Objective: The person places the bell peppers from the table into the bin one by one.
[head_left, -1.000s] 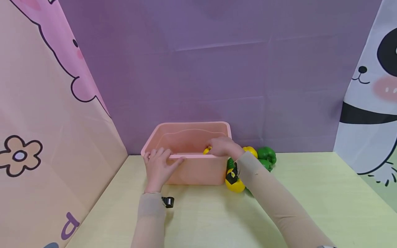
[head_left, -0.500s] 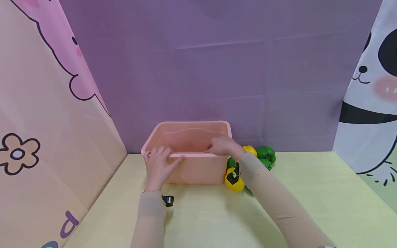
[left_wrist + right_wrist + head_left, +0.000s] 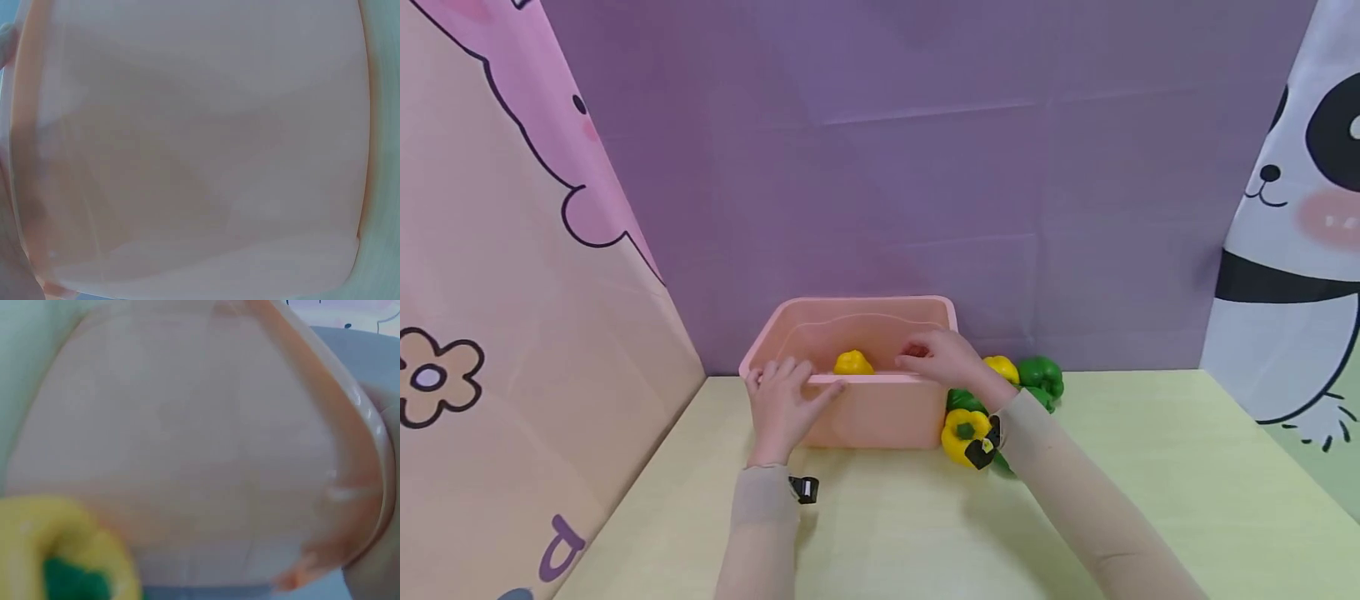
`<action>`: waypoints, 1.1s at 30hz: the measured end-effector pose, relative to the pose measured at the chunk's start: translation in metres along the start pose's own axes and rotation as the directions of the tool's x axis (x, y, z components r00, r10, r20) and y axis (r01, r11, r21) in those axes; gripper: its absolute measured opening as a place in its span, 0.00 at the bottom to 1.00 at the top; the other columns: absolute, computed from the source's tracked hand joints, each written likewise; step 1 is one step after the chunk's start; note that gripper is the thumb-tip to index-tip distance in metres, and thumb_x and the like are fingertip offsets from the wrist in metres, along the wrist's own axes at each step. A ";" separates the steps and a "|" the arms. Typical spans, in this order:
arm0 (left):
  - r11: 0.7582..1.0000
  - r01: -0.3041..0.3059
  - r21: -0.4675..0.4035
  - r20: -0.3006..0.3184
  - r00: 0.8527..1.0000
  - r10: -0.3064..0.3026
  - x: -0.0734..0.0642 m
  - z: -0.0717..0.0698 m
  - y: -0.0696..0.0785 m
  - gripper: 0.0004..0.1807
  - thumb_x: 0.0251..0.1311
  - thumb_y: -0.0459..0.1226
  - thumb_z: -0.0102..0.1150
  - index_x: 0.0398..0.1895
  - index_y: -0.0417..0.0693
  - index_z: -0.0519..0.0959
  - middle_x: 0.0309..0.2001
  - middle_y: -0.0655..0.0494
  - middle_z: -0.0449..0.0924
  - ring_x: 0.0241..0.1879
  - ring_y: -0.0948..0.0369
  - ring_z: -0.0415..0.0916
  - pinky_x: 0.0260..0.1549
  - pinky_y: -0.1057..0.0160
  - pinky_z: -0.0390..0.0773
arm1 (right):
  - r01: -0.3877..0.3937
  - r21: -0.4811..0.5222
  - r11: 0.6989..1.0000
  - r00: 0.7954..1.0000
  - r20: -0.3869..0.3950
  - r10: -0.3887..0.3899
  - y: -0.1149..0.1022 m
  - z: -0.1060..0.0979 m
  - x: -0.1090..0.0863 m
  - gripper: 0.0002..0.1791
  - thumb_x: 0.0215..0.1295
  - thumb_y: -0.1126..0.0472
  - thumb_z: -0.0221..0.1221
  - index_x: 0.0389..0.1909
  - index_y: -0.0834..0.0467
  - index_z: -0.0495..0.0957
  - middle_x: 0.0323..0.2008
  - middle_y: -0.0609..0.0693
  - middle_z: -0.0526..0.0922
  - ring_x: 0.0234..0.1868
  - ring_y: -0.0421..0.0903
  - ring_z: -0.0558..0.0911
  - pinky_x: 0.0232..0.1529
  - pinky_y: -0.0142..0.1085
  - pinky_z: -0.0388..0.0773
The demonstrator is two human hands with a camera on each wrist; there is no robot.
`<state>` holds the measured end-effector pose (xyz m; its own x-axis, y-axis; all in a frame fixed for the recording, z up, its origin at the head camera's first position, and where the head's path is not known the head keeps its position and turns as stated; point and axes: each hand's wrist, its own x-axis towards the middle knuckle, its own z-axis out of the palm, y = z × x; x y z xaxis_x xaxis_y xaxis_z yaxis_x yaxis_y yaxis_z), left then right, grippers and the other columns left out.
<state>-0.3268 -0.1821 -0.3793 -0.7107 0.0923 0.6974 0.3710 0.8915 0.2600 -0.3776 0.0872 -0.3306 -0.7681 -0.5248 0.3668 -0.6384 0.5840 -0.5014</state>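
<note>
A yellow bell pepper point(image 3: 853, 363) shows above the near rim inside the pink plastic bin point(image 3: 872, 414). My left hand point(image 3: 781, 408) holds the bin's near rim at its left end, fingers over the edge and thumb along the front. Over the bin's right end is my right hand point(image 3: 942, 357), loosely bent, with a gap between thumb and fingers and nothing seen in it. Below its wrist, a yellow bell pepper with a green stem point(image 3: 964, 433) lies against the bin's right side. The right wrist view also has this pepper point(image 3: 62, 550), blurred, beside the bin wall.
Right of the bin lie more bell peppers, a yellow one point(image 3: 1002, 367) and green ones point(image 3: 1041, 377), partly behind my right forearm. The pale wooden table point(image 3: 880, 517) stretches in front. A purple backdrop point(image 3: 850, 183) rises right behind the bin.
My right hand had a yellow bell pepper in the bin. It has let go and drawn slightly up and right, its fingers parted; the pepper now sits farther left. My left hand stays on the rim.
</note>
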 end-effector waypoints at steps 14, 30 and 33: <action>1.000 0.009 -0.006 0.000 1.000 -0.009 -0.001 0.001 -0.001 0.26 0.53 0.63 0.61 0.32 0.50 0.76 0.31 0.56 0.71 0.39 0.52 0.65 0.51 0.42 0.51 | 0.174 0.200 0.964 0.978 -0.150 -0.145 0.033 0.011 -0.048 0.18 0.72 0.57 0.53 0.59 0.56 0.76 0.69 0.53 0.65 0.74 0.52 0.52 0.68 0.59 0.46; 1.000 -0.014 -0.022 -0.013 1.000 0.014 0.003 0.004 0.000 0.26 0.53 0.63 0.61 0.31 0.51 0.75 0.31 0.57 0.70 0.39 0.52 0.65 0.51 0.42 0.51 | -0.108 0.313 0.944 0.987 -0.082 0.141 0.063 -0.011 -0.127 0.31 0.67 0.55 0.60 0.69 0.54 0.65 0.73 0.53 0.58 0.73 0.60 0.53 0.63 0.66 0.52; 1.000 -0.012 -0.023 -0.013 1.000 0.012 0.002 0.005 -0.001 0.26 0.53 0.63 0.61 0.31 0.51 0.75 0.31 0.57 0.71 0.40 0.51 0.66 0.51 0.42 0.51 | -0.148 0.308 0.940 0.979 -0.093 0.184 0.070 -0.013 -0.138 0.31 0.65 0.55 0.63 0.66 0.58 0.67 0.69 0.57 0.64 0.70 0.63 0.59 0.63 0.65 0.53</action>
<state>-0.3318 -0.1809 -0.3815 -0.6985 0.0973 0.7090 0.3931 0.8801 0.2664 -0.3172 0.2088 -0.4063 -0.8737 -0.3487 0.3392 -0.4716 0.4361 -0.7664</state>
